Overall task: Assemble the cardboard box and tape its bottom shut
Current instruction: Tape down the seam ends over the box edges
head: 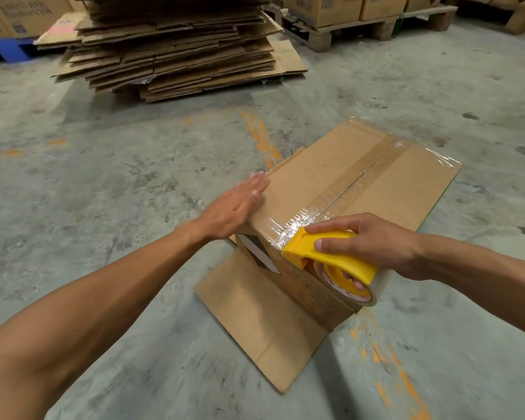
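Observation:
A brown cardboard box (312, 177) stands on the concrete floor with its closed flaps facing up. Clear tape (355, 180) runs along the centre seam from the far edge to the near edge. My left hand (237, 207) lies flat with straight fingers against the box's left top edge. My right hand (373, 241) grips a yellow tape dispenser (331, 253) at the near edge, where the tape folds over the side. The tape roll (352, 292) hangs below the dispenser. A loose flap (255, 313) of the box lies flat on the floor toward me.
A tall stack of flattened cardboard (170, 47) sits on the floor ahead. Wooden pallets (361, 25) with printed boxes stand at the back right, and more boxes on a blue pallet (3, 50) at the back left. Orange paint marks streak the floor.

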`<action>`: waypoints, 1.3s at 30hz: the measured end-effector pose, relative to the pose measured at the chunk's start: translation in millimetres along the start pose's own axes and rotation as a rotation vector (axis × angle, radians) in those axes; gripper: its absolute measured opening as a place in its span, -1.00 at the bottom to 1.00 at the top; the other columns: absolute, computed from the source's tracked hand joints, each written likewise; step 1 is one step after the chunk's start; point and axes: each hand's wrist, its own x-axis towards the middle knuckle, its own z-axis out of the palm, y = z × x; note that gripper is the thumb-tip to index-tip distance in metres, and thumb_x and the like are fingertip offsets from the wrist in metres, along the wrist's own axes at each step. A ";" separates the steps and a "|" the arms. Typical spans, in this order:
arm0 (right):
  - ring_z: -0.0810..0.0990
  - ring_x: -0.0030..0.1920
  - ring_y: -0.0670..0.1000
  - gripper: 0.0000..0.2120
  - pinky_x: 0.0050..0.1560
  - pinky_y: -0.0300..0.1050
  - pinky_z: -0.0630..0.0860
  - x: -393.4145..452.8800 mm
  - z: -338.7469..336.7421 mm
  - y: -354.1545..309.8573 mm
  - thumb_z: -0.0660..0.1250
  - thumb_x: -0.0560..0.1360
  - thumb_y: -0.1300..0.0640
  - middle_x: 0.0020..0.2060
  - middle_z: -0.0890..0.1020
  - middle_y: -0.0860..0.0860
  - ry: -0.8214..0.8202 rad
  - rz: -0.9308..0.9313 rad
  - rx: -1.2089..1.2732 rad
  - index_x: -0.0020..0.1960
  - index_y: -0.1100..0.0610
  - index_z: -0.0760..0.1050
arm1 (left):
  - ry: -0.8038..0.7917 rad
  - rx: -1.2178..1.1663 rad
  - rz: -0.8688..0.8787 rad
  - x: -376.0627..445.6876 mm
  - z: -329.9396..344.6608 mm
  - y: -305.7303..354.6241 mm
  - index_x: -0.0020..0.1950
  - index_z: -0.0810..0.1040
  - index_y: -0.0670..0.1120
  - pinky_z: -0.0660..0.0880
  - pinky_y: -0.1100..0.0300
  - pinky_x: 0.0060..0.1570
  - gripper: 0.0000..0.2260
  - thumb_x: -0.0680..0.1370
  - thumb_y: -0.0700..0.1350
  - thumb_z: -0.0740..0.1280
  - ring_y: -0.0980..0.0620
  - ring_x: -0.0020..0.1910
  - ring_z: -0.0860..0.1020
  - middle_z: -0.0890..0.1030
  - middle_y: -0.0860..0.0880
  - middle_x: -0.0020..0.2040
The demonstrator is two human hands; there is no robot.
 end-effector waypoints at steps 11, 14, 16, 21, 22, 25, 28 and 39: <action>0.51 -0.58 0.08 -0.67 -0.50 -0.13 0.54 -12.8 -1.1 8.0 0.41 0.51 0.12 -0.25 0.66 0.25 0.016 0.061 -0.021 0.27 -0.04 0.57 | -0.289 0.415 0.225 9.0 42.5 10.3 0.57 -0.21 0.14 -0.25 0.03 0.53 -0.51 0.63 0.19 -0.28 0.10 0.55 -0.28 -0.22 0.15 0.58; 0.48 -0.58 0.10 -0.69 -0.51 -0.15 0.52 -44.0 -12.6 28.2 0.42 0.49 0.10 -0.22 0.69 0.28 0.045 0.135 -0.036 0.22 -0.08 0.60 | -0.280 0.421 0.240 7.9 42.2 9.6 0.56 -0.23 0.14 -0.25 0.01 0.53 -0.48 0.60 0.23 -0.30 0.09 0.55 -0.28 -0.21 0.12 0.59; 0.47 -0.57 0.12 -0.69 -0.51 -0.14 0.52 -68.2 -19.8 42.3 0.42 0.48 0.09 -0.12 0.64 0.41 0.058 0.185 0.018 0.20 -0.11 0.61 | -0.272 0.424 0.244 7.5 42.3 9.6 0.56 -0.24 0.15 -0.25 0.02 0.53 -0.46 0.59 0.26 -0.30 0.09 0.55 -0.28 -0.20 0.12 0.59; 0.47 -0.50 0.15 -0.69 -0.49 -0.12 0.53 -107.2 -27.1 64.8 0.43 0.42 0.07 -0.12 0.63 0.42 0.110 0.219 0.088 0.15 -0.16 0.64 | -0.269 0.433 0.231 7.5 42.7 12.6 0.57 -0.23 0.17 -0.25 0.05 0.52 -0.42 0.58 0.32 -0.27 0.10 0.55 -0.27 -0.21 0.14 0.59; 0.48 -0.51 0.15 -0.68 -0.49 -0.13 0.52 -109.8 -26.8 67.3 0.43 0.42 0.07 -0.14 0.65 0.37 0.118 0.202 0.093 0.15 -0.16 0.64 | -0.269 0.435 0.231 7.7 42.8 12.8 0.57 -0.22 0.17 -0.23 0.04 0.52 -0.41 0.58 0.32 -0.26 0.09 0.56 -0.27 -0.20 0.14 0.59; 0.56 -0.54 -0.04 -0.68 -0.48 -0.25 0.50 -111.8 -24.1 73.5 0.43 0.44 0.10 -0.28 0.71 0.05 0.166 0.134 0.015 0.18 -0.11 0.64 | -0.269 0.438 0.229 8.2 43.0 12.7 0.56 -0.22 0.19 -0.21 0.03 0.53 -0.41 0.57 0.35 -0.24 0.08 0.56 -0.25 -0.19 0.15 0.59; 0.57 -0.53 -0.06 -0.68 -0.48 -0.25 0.52 -116.6 -23.6 72.2 0.42 0.45 0.11 -0.24 0.71 0.04 0.178 0.120 0.011 0.19 -0.10 0.63 | -0.270 0.443 0.234 8.2 43.0 12.6 0.56 -0.23 0.20 -0.21 0.03 0.53 -0.41 0.57 0.36 -0.24 0.10 0.56 -0.26 -0.19 0.16 0.59; 0.53 -0.57 0.05 -0.68 -0.51 -0.18 0.52 -129.0 -36.4 50.4 0.42 0.43 0.13 -0.28 0.71 0.14 0.094 0.078 -0.022 0.15 -0.13 0.64 | -0.282 0.443 0.221 8.5 42.3 12.8 0.55 -0.24 0.21 -0.22 0.04 0.53 -0.41 0.56 0.36 -0.24 0.10 0.56 -0.27 -0.21 0.17 0.58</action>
